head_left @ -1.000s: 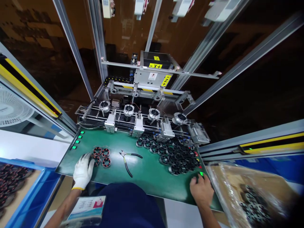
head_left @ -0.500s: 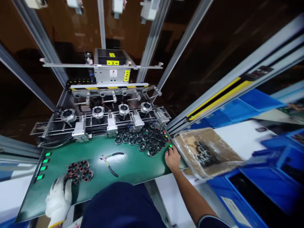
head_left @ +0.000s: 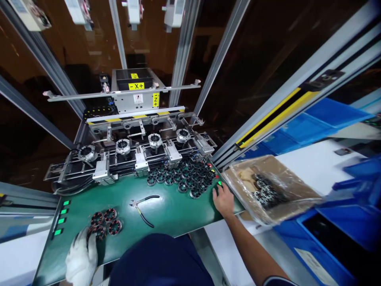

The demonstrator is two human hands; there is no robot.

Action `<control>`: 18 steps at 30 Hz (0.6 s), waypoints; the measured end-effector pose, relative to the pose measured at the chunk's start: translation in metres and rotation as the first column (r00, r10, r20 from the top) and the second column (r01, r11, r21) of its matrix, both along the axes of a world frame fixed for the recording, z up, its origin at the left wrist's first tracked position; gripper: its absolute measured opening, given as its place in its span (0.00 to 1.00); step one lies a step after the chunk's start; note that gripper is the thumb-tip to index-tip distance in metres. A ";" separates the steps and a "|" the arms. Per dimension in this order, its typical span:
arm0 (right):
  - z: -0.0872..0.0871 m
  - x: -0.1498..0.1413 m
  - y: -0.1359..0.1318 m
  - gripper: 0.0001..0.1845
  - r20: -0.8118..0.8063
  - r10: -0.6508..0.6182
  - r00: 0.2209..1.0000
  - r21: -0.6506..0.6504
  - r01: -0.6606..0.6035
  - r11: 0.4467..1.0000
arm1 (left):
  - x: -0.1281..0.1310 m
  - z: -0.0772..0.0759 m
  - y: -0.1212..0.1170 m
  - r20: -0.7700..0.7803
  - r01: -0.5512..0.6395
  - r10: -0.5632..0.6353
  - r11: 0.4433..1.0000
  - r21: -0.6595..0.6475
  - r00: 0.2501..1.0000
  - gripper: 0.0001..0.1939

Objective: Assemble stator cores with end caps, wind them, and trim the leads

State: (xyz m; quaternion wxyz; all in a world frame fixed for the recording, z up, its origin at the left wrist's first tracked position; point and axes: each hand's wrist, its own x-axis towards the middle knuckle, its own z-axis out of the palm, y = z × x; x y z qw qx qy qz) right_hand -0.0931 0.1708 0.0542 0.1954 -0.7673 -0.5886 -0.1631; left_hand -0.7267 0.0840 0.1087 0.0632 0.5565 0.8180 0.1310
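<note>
L hand, gloved, lies at the table's near edge, toward its L corner, fingers over the nearest of 4 wound rings; can't tell if they grip it or just rest. R hand, bare, is at the R edge, fingers bent at a green button, nothing seen in them; can't tell if it's pressed. The 4 sit tight in a 2x2 group, prob. to keep them within L-hand reach & apart from the many black rings massed by the far R corner. Pliers lie splayed between, approx. mid-table, prob. so either hand can get them.

Wound rings: round, dark, hollow-centred, w/ reddish-copper coils spaced round the inside & fine stray wire ends at the rims.
</note>
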 end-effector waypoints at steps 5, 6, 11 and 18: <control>0.010 0.004 0.003 0.26 0.012 0.038 0.999 0.134 -0.039 0.990 | -0.001 -0.007 -0.002 -0.001 0.003 -0.003 1.000 0.030 1.000 0.33; 0.014 0.003 0.004 0.28 0.013 0.041 0.999 0.173 -0.043 0.984 | -0.001 -0.009 -0.003 -0.004 0.004 -0.003 0.999 0.051 1.000 0.32; 0.049 -0.050 0.010 0.32 0.032 0.147 0.989 0.303 -0.150 0.941 | 0.002 -0.015 -0.008 0.010 0.004 -0.005 0.989 0.145 1.000 0.29; 0.065 -0.245 0.000 0.40 -0.110 0.861 0.497 -0.028 -0.867 0.497 | 0.003 -0.014 -0.011 0.059 0.033 -0.048 0.971 0.239 0.997 0.25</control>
